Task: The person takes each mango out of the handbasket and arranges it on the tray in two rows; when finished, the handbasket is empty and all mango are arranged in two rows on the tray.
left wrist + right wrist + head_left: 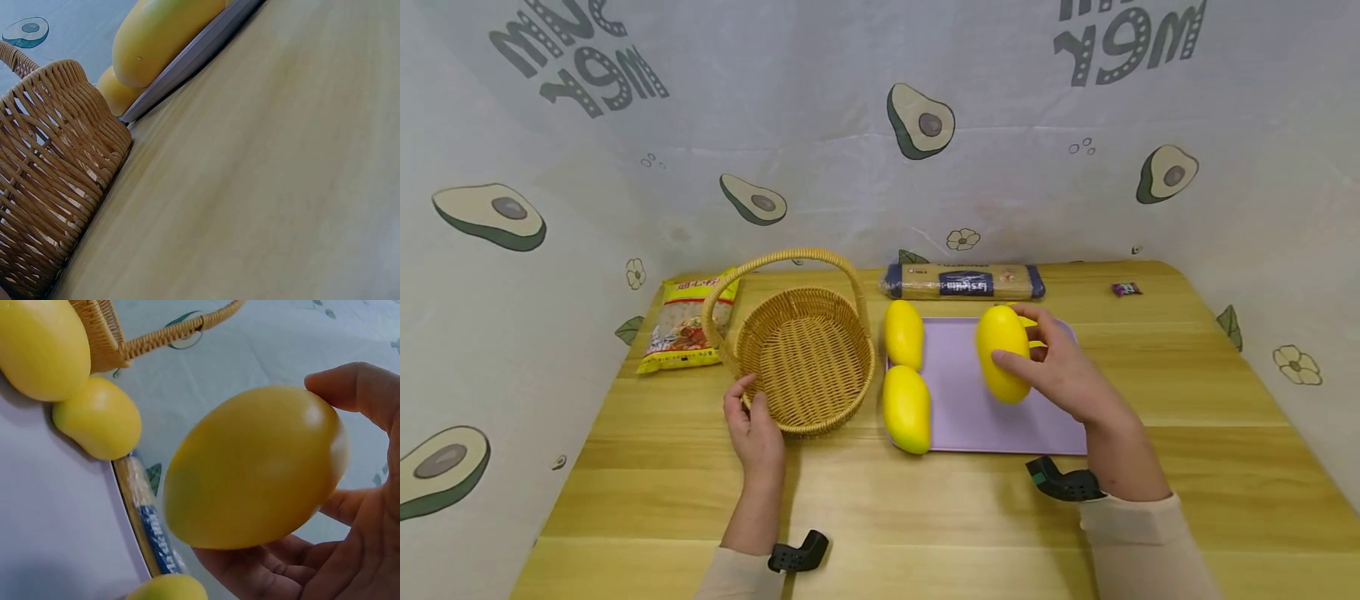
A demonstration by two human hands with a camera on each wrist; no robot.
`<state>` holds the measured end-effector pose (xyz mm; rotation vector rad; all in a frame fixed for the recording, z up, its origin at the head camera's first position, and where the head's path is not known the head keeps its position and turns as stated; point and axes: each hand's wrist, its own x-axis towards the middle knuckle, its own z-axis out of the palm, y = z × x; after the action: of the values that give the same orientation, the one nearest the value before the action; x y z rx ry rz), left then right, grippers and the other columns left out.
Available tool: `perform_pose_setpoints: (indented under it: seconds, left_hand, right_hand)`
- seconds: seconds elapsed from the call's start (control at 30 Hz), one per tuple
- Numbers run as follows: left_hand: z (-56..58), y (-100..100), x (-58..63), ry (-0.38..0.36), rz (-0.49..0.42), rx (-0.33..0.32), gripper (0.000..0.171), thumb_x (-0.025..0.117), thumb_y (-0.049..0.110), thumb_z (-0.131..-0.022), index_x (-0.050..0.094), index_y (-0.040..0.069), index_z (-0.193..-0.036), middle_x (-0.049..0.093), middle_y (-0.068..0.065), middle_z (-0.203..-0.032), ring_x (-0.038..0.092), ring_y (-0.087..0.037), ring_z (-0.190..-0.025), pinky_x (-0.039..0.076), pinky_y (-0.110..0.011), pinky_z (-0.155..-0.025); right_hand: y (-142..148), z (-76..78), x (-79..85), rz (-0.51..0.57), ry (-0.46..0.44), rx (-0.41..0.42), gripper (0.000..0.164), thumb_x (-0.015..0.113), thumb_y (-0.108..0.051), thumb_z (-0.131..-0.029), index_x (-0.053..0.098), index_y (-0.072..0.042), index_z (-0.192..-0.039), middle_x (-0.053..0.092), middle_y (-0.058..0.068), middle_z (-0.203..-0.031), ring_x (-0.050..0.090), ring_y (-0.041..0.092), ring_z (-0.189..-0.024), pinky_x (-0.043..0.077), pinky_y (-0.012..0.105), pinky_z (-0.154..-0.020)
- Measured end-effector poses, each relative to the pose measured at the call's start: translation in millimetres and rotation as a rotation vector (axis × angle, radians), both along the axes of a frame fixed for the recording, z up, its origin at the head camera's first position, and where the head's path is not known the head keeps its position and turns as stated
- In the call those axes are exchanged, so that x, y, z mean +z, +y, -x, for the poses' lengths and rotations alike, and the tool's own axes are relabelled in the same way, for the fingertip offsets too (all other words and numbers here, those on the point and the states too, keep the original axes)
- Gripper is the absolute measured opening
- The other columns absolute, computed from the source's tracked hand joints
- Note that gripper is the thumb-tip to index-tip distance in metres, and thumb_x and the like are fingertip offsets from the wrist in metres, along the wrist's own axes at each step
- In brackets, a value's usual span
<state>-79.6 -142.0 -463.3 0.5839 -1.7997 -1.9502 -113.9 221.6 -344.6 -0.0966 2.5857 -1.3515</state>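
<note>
My right hand (1067, 375) grips a yellow mango (1002, 354) above a lilac tray (955, 417); the right wrist view shows thumb and fingers around this mango (256, 469). Two more mangoes, a far one (903, 335) and a near one (906, 408), lie along the tray's left side. Another mango (1034, 332) is partly hidden behind my right hand. At the near left side of a round wicker basket (808, 367), my left hand (756, 429) touches its outside with relaxed fingers. The basket stands upright, its tall handle raised and nothing inside.
A yellow-edged food bag (688, 325) lies left of the basket. Behind the tray is a long pack of dry noodles (962, 282). A small purple-wrapped sweet (1126, 289) sits at the far right. An avocado-print curtain (820, 125) borders the wooden table (925, 525).
</note>
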Motion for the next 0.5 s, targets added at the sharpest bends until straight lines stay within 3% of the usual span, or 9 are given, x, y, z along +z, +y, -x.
perform_pose_setpoints:
  seconds: [0.13, 0.3, 0.5]
  left_hand:
    - [-0.5, 1, -0.6, 0.003, -0.010, 0.000, 0.031, 0.040, 0.010, -0.104, 0.046, 0.002, -0.134, 0.032, -0.006, -0.161, 0.022, -0.017, -0.153, 0.028, -0.041, -0.117]
    - [-0.5, 2, -0.6, 0.012, -0.024, -0.008, 0.031, 0.039, 0.009, -0.105, 0.046, 0.003, -0.134, 0.029, -0.006, -0.162, 0.019, -0.018, -0.155, 0.026, -0.043, -0.120]
    - [-0.1, 1, -0.4, 0.021, -0.016, -0.007, 0.029, 0.040, 0.009, -0.105, 0.048, 0.005, -0.132, 0.028, -0.007, -0.163, 0.015, -0.020, -0.157, 0.020, -0.046, -0.124]
  right_hand:
    - [5, 1.3, 0.5, -0.108, -0.031, -0.030, 0.090, 0.070, -0.048, -0.093, 0.019, -0.020, -0.162, 0.041, 0.024, -0.138, 0.050, 0.036, -0.108, 0.045, 0.035, -0.076]
    - [10, 1.5, -3.0, -0.224, -0.003, -0.022, 0.097, 0.071, -0.055, -0.090, 0.020, -0.013, -0.161, 0.043, 0.026, -0.140, 0.051, 0.039, -0.110, 0.049, 0.036, -0.076]
    - [16, -1.8, -10.1, -0.334, 0.004, 0.005, 0.103, 0.069, -0.064, -0.087, 0.022, -0.009, -0.161, 0.045, 0.029, -0.144, 0.055, 0.046, -0.115, 0.057, 0.049, -0.082]
